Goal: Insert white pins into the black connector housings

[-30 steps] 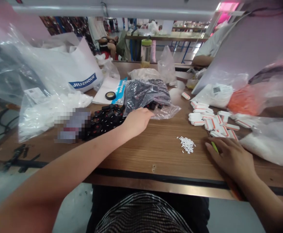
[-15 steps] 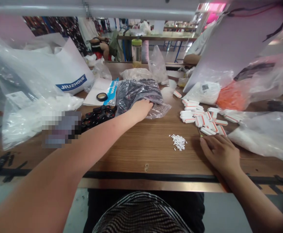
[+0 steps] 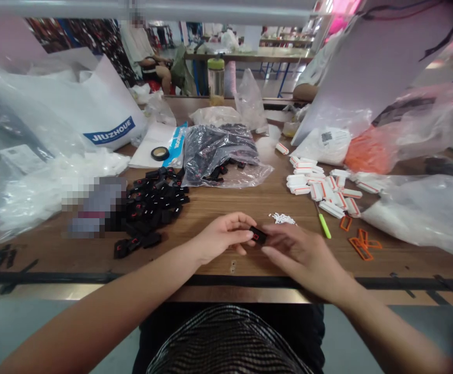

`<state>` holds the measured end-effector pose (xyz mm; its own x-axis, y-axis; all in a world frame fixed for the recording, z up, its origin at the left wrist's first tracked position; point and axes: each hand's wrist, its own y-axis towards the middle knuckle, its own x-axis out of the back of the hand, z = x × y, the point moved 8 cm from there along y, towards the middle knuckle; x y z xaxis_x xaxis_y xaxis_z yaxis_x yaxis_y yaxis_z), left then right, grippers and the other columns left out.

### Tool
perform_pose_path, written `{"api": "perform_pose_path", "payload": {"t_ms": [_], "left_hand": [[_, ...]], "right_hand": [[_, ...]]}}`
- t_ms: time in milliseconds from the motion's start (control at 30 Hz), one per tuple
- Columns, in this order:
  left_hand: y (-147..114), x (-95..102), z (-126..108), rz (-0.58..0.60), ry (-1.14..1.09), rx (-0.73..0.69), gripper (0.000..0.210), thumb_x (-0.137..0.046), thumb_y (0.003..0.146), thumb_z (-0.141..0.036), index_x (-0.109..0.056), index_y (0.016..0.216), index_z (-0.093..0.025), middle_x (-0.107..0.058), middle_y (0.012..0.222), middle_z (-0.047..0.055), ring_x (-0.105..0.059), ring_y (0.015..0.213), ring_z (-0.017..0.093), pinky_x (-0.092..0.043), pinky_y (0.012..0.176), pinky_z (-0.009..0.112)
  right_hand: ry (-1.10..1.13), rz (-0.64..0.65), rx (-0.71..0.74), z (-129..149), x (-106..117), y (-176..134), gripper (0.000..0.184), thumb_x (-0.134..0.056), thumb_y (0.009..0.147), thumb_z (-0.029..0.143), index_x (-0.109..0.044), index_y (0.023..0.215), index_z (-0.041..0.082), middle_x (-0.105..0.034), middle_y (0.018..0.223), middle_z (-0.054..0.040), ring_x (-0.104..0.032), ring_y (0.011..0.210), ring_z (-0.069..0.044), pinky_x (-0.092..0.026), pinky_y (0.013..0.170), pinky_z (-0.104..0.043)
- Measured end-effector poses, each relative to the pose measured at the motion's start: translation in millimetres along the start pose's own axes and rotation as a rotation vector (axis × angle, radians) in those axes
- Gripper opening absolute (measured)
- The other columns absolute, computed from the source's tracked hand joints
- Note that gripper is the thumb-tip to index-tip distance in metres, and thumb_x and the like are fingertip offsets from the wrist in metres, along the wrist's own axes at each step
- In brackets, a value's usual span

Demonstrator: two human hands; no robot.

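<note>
My left hand pinches a small black plastic part with a red square outline on it, low over the table's front middle. Close to the part's right end is my right hand, slightly blurred, its thumb and fingers apart; whether they touch the part is unclear. Just behind lies a heap of tiny white pieces, partly hidden by the right hand. Similar black parts are heaped at the left. A clear bag of black parts lies open toward me.
White parts with orange stripes are piled at the right. Near them lie a green-handled tool and orange frames. Plastic bags flank both sides. Black tape rests on a booklet; a bottle stands behind.
My left hand has come back from the clear bag to the front middle with a black part. My right hand has moved left toward it, uncovering the green handle and orange frames.
</note>
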<state>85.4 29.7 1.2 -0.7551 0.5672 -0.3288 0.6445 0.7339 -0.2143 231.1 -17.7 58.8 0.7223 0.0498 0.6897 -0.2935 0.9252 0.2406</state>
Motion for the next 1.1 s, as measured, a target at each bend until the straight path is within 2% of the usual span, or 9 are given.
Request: {"api": "perform_pose_path", "payload": {"t_ms": [100,233,333,500,633,700,800,1000,1100], "left_hand": [[-2,4.2,6,-0.092,0.095,-0.055,0.022,-0.068,0.084,-0.020,-0.066,0.105,-0.016,-0.067,0.094,0.005,-0.066,0.080,0.013,-0.055,0.056,0.020],[-14,6.3,-5,-0.253,0.428,-0.269,0.031,-0.063,0.083,-0.012,-0.068,0.113,-0.017,-0.063,0.113,0.008,-0.067,0.088,0.015,-0.061,0.067,0.027],[-22,-4.4,-8,-0.196,0.649,-0.358,0.042,-0.063,0.081,-0.008,-0.066,0.121,-0.017,-0.063,0.120,0.009,-0.067,0.099,0.018,-0.062,0.075,0.030],[-24,-8.9,-17,-0.165,0.866,-0.424,0.036,-0.061,0.088,-0.010,-0.065,0.123,-0.018,-0.068,0.122,0.009,-0.065,0.112,0.021,-0.056,0.099,0.042],[-23,-6.7,-20,-0.171,0.963,-0.412,0.030,-0.056,0.093,-0.012,-0.067,0.120,-0.019,-0.071,0.120,0.008,-0.068,0.110,0.021,-0.054,0.102,0.044],[-25,-2.7,-18,-0.177,0.979,-0.386,0.028,-0.058,0.094,-0.015,-0.066,0.120,-0.021,-0.072,0.119,0.006,-0.069,0.108,0.021,-0.055,0.100,0.044],[-29,4.1,-14,-0.187,0.945,-0.365,0.027,-0.061,0.093,-0.016,-0.063,0.118,-0.022,-0.073,0.117,0.005,-0.069,0.107,0.020,-0.057,0.094,0.040],[-32,8.1,-13,-0.204,0.884,-0.408,0.014,-0.065,0.090,-0.017,-0.071,0.101,-0.023,-0.067,0.106,0.005,-0.067,0.092,0.016,-0.056,0.066,0.025],[-30,5.5,-12,-0.188,0.925,-0.425,0.014,-0.067,0.090,-0.019,-0.072,0.103,-0.023,-0.069,0.098,0.003,-0.065,0.088,0.016,-0.056,0.069,0.027]], "right_hand": [[-0.048,-0.111,-0.018,10,-20,4,0.014,-0.060,0.093,0.031,-0.068,0.099,0.022,-0.070,0.076,0.0002,-0.064,0.062,-0.012,-0.051,0.060,-0.027],[-0.163,-0.216,-0.029,4,-30,4,0.014,-0.063,0.092,0.032,-0.067,0.087,0.019,-0.067,0.071,0.0000,-0.064,0.063,-0.014,-0.049,0.061,-0.029],[-0.078,-0.170,-0.089,-1,-38,5,0.013,-0.065,0.091,0.033,-0.069,0.090,0.020,-0.072,0.078,-0.0014,-0.068,0.070,-0.016,-0.052,0.066,-0.030],[0.003,-0.086,-0.054,12,-48,8,0.020,-0.052,0.097,0.027,-0.069,0.104,0.019,-0.074,0.088,-0.0042,-0.069,0.076,-0.016,-0.054,0.073,-0.031],[0.002,-0.087,-0.088,-11,-19,6,0.024,-0.053,0.097,0.031,-0.071,0.110,0.023,-0.076,0.098,-0.0034,-0.071,0.085,-0.016,-0.054,0.079,-0.030],[-0.186,-0.158,-0.193,-40,12,2,0.023,-0.055,0.095,0.034,-0.074,0.103,0.023,-0.076,0.099,-0.0043,-0.070,0.088,-0.019,-0.053,0.079,-0.033],[-0.474,-0.081,-0.362,-81,40,-4,0.021,-0.059,0.091,0.039,-0.077,0.093,0.027,-0.076,0.090,-0.0016,-0.069,0.079,-0.021,-0.050,0.068,-0.033],[-0.619,-0.005,-0.253,-84,39,-1,0.022,-0.054,0.091,0.028,-0.076,0.088,0.024,-0.074,0.091,-0.0030,-0.068,0.084,-0.020,-0.048,0.072,-0.031],[-0.672,0.070,-0.129,-81,35,2,0.026,-0.050,0.093,0.026,-0.075,0.089,0.022,-0.072,0.085,-0.0046,-0.066,0.079,-0.020,-0.047,0.070,-0.032]]}}
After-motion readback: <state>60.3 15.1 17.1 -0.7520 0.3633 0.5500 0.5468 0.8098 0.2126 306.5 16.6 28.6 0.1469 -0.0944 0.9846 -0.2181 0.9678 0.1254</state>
